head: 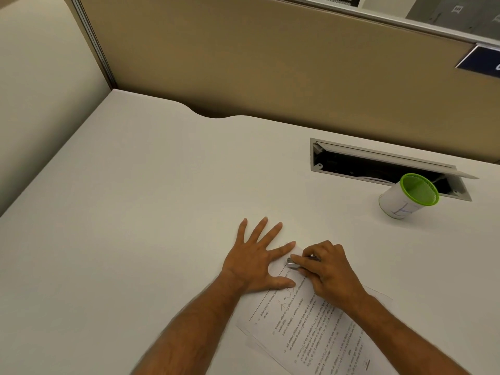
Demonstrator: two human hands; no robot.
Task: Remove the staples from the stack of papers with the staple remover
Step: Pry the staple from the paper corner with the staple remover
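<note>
A stack of printed papers (311,328) lies slanted on the white desk, its top corner pointing away from me. My left hand (257,258) lies flat with fingers spread, index finger and thumb pressing on the stack's upper left edge. My right hand (327,269) is closed around a small metal staple remover (292,263), whose silver tip rests on the paper near the top corner, between my left index finger and thumb. The staple itself is too small to make out.
A white cup with a green rim (405,197) stands at the right, beside an open cable hatch (384,166) sunk in the desk (135,198). Beige partition walls (270,63) close the back and left.
</note>
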